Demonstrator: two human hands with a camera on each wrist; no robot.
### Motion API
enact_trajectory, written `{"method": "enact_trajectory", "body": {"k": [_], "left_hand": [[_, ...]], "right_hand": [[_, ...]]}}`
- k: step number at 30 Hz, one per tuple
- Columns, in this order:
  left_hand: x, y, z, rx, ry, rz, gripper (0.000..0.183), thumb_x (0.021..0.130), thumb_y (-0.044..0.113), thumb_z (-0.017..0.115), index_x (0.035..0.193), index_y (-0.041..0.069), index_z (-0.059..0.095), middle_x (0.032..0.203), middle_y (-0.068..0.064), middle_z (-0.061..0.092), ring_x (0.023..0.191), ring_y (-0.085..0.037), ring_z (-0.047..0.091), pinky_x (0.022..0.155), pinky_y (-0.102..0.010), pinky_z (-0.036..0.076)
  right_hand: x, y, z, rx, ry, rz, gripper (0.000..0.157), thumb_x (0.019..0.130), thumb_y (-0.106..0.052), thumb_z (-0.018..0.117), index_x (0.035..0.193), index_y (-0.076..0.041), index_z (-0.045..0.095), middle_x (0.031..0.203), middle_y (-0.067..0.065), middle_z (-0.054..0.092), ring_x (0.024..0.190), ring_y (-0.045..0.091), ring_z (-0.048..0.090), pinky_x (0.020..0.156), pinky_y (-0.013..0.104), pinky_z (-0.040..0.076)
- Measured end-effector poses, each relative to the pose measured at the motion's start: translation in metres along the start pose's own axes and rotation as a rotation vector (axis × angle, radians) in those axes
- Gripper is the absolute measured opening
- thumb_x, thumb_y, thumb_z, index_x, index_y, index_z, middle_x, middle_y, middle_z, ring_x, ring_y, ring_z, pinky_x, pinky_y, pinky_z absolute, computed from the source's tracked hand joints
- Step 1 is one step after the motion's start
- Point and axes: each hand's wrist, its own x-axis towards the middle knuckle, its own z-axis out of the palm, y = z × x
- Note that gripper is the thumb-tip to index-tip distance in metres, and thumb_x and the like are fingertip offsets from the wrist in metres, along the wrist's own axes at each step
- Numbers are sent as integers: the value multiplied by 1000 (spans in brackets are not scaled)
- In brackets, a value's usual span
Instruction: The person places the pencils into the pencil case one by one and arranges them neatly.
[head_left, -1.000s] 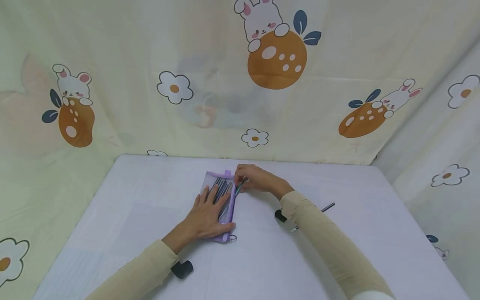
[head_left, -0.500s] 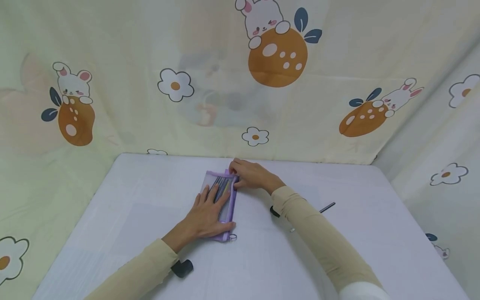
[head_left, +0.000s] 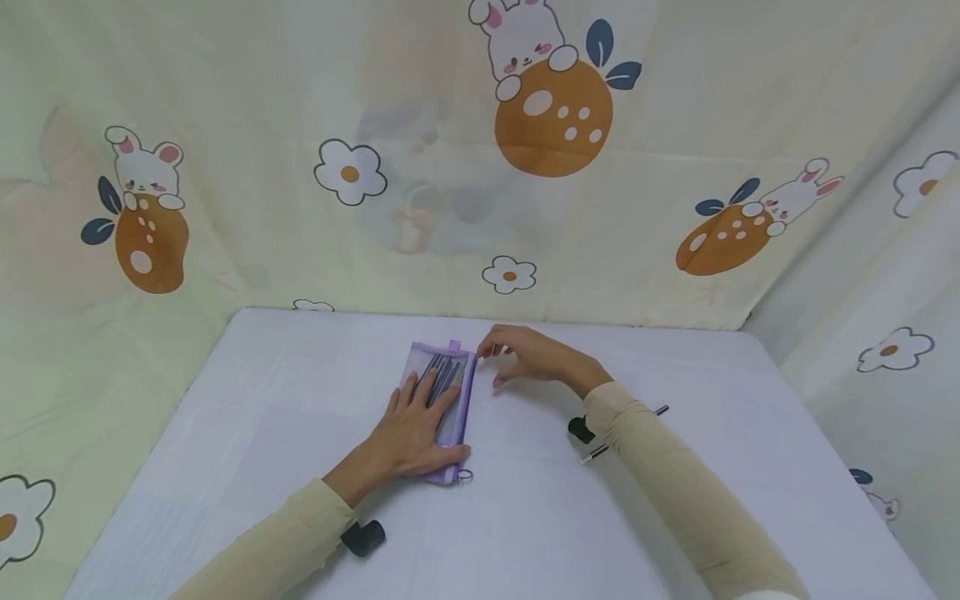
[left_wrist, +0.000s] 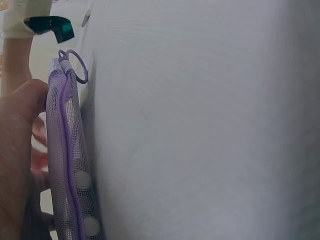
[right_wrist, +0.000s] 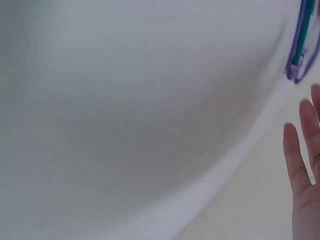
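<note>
A purple mesh pencil case [head_left: 467,408] lies on the white table with several dark pencils [head_left: 444,368] showing through its top. Across it rests my left hand [head_left: 408,429], fingers spread, thumb at the zip side. The left wrist view gives the case [left_wrist: 65,150] edge-on with its purple zip and ring. Just off the far right corner is my right hand [head_left: 528,354], fingers loosely bent and holding nothing. In the right wrist view a teal pencil [right_wrist: 302,40] lies inside the gaping case edge, beyond the fingers of that hand [right_wrist: 306,165].
One dark pencil [head_left: 596,454] with a pale end lies on the table [head_left: 525,517], partly under the right forearm. A black wrist device [head_left: 364,539] sits at the left wrist, another [head_left: 581,430] at the right. A patterned curtain [head_left: 420,167] hangs behind the table.
My right hand had a teal pencil at the case's side, then pressed at the far corner. It has now drawn back to the right without the pencil. The left hand stays put.
</note>
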Motion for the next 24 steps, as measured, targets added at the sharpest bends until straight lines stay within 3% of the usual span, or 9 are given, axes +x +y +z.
{"method": "enact_trajectory", "body": {"k": [7,15,24], "left_hand": [[-1,-1,2,-3,-3,-18,95,83,70,61,159,21,36,166,-24,18,152,-52,10,117,-69,19],[-1,-1,2,-4,13,-2,94,83,69,62,159,21,37,166,-25,19,152,-53,10,116,-70,19],[0,0,1,-4,13,0,95,82,70,62,159,21,35,166,-24,18,152,-53,10,117,-69,19]], "right_hand": [[-43,5,-11,67,-5,18,36,83,-17,84,117,-13,73,118,-1,70,116,27,60,104,52,45],[-103,19,-17,62,-64,95,28,85,-18,82,112,-18,73,114,-4,69,115,27,60,103,54,45],[-166,42,-21,41,-61,182,23,85,-16,82,105,-24,74,109,-10,68,110,21,59,98,49,47]]}}
